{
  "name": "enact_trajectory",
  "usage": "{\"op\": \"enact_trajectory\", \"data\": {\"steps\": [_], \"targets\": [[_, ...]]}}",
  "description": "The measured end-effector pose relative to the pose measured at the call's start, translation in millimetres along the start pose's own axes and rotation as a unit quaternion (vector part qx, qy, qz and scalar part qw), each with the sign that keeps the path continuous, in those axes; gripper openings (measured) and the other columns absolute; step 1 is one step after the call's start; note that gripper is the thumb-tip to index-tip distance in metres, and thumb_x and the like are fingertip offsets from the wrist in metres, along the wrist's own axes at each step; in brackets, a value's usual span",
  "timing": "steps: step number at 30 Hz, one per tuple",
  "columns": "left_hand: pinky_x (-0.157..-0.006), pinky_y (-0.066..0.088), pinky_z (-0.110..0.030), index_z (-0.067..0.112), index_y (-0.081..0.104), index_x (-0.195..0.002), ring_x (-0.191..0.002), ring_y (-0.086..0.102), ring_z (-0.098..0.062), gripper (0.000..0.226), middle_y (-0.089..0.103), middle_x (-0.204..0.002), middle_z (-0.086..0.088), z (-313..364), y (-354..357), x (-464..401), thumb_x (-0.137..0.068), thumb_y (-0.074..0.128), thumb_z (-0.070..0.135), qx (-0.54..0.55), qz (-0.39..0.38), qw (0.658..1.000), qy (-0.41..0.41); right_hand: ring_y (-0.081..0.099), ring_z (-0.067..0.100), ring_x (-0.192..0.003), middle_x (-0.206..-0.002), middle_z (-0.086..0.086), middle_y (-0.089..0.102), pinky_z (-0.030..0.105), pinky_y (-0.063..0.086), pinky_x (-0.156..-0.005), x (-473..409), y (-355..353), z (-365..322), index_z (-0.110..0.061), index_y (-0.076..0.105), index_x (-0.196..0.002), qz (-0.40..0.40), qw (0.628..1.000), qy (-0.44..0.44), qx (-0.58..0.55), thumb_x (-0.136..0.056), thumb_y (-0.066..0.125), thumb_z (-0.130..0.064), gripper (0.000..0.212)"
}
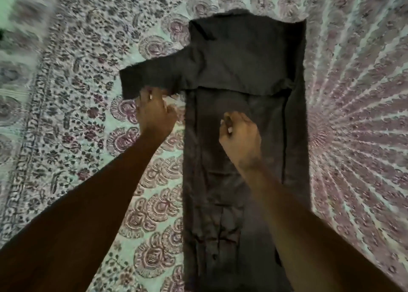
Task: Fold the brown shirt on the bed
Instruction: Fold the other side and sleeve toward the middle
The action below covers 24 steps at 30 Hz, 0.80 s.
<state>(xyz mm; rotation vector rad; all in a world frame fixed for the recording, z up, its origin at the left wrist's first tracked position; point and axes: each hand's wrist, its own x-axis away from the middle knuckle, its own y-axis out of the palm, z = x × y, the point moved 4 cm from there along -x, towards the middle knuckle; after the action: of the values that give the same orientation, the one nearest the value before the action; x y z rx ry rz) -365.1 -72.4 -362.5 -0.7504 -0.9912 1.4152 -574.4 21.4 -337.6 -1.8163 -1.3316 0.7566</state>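
While right hand [239, 135] pinches shirt [242, 181] as anchor, left hand [154, 110] grips sleeve [150, 80] (for folding inward).

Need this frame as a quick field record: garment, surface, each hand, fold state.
garment: brown shirt, lying flat as a long narrow strip
surface: bedspread with a floral print, covering the bed
sleeve: sticks out to the left of the shirt's body, over the bedspread
left hand: fingers at the sleeve's lower edge, appears to grip it
right hand: on the middle of the shirt, fingers curled, seems to pinch the fabric
fold state: sides look folded in; left sleeve not yet folded in
image quality: blurred at the edges
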Motion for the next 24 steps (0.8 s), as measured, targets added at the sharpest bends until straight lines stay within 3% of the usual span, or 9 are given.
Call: {"op": "enact_trajectory", "data": {"steps": [4, 7, 11, 13, 15, 16, 19, 22, 24], "targets": [[-0.117, 0.027, -0.063, 0.015, 0.031, -0.153, -0.149, 0.022, -0.044, 0.081, 0.024, -0.161, -0.021, -21, -13, -59, -0.080, 0.065, 0.012, -0.068, -0.051, 0.996, 0.013, 0.064, 0.036, -0.101, -0.107, 0.011, 0.067, 0.045, 0.055, -0.077, -51, 32, -28, -0.012, 0.066, -0.107, -0.034, 0.999, 0.005, -0.027, -0.094, 0.058, -0.024, 0.019], [-0.116, 0.022, -0.067, 0.022, 0.023, -0.157, -0.148, 0.023, -0.039, 0.087, 0.031, -0.159, -0.012, -28, -8, -89, -0.081, 0.065, 0.015, -0.135, -0.080, 0.986, 0.060, 0.063, 0.035, -0.108, -0.109, 0.012, 0.068, 0.042, 0.053, -0.081, -77, 52, -33, -0.011, 0.067, -0.108, -0.053, 0.998, 0.030, -0.026, -0.093, 0.059, -0.023, 0.021], [-0.112, 0.031, -0.063, 0.015, 0.044, -0.144, -0.136, 0.041, -0.041, 0.056, 0.047, -0.146, -0.016, -26, 2, -105, -0.090, 0.057, 0.013, -0.208, -0.067, 0.969, 0.115, 0.066, 0.030, -0.104, -0.105, 0.009, 0.073, 0.027, 0.048, -0.080, -94, 68, -30, -0.013, 0.071, -0.108, -0.065, 0.994, 0.073, -0.054, -0.092, 0.063, -0.021, 0.020], [-0.101, 0.047, -0.052, 0.012, 0.056, -0.130, -0.117, 0.058, -0.036, 0.040, 0.061, -0.126, -0.015, -20, -2, -105, -0.091, 0.054, 0.018, -0.107, -0.026, 0.989, 0.102, 0.068, 0.025, -0.093, -0.092, 0.007, 0.075, 0.017, 0.043, -0.079, -97, 67, -26, -0.011, 0.073, -0.101, -0.052, 0.987, 0.108, -0.110, -0.093, 0.066, -0.024, 0.017], [-0.082, 0.059, -0.044, 0.014, 0.066, -0.115, -0.090, 0.069, -0.030, 0.030, 0.070, -0.102, -0.010, -7, -9, -91, -0.088, 0.054, 0.017, 0.123, -0.058, 0.986, 0.098, 0.073, 0.027, -0.083, -0.086, 0.008, 0.075, 0.032, 0.058, -0.082, -100, 63, -20, -0.013, 0.071, -0.092, -0.030, 0.941, 0.212, -0.260, -0.095, 0.065, -0.039, 0.028], [-0.078, 0.061, -0.045, 0.014, 0.069, -0.111, -0.084, 0.071, -0.029, 0.027, 0.072, -0.097, -0.009, 2, -12, -81, -0.087, 0.056, 0.012, 0.217, -0.101, 0.967, 0.090, 0.075, 0.030, -0.081, -0.090, 0.014, 0.075, 0.042, 0.062, -0.078, -99, 60, -16, -0.011, 0.070, -0.096, -0.026, 0.891, 0.289, -0.349, -0.097, 0.062, -0.046, 0.036], [-0.083, 0.060, -0.040, 0.015, 0.076, -0.107, -0.088, 0.073, -0.021, 0.030, 0.076, -0.096, -0.006, 38, -16, -40, -0.080, 0.063, 0.013, 0.290, -0.227, 0.921, 0.130, 0.075, 0.032, -0.084, -0.100, 0.019, 0.072, 0.043, 0.060, -0.078, -98, 47, 1, -0.003, 0.063, -0.110, -0.072, 0.736, 0.435, -0.513, -0.096, 0.049, -0.066, 0.067], [-0.088, 0.055, -0.024, 0.017, 0.077, -0.111, -0.092, 0.070, -0.007, 0.034, 0.076, -0.100, 0.003, 77, -9, 5, -0.078, 0.069, 0.014, 0.274, -0.314, 0.885, 0.206, 0.069, 0.030, -0.080, -0.094, 0.014, 0.072, 0.041, 0.056, -0.081, -101, 28, 25, -0.005, 0.071, -0.100, -0.114, 0.713, 0.435, -0.538, -0.071, 0.058, -0.086, 0.087], [-0.084, 0.052, -0.022, 0.019, 0.077, -0.110, -0.090, 0.066, -0.007, 0.031, 0.069, -0.095, 0.006, 102, 0, 34, -0.081, 0.068, 0.012, 0.232, -0.356, 0.861, 0.280, 0.072, 0.029, -0.103, -0.112, 0.011, 0.076, 0.043, 0.055, -0.097, -103, 17, 42, -0.011, 0.073, -0.116, -0.124, 0.726, 0.418, -0.532, -0.065, 0.069, -0.084, 0.090]]}}
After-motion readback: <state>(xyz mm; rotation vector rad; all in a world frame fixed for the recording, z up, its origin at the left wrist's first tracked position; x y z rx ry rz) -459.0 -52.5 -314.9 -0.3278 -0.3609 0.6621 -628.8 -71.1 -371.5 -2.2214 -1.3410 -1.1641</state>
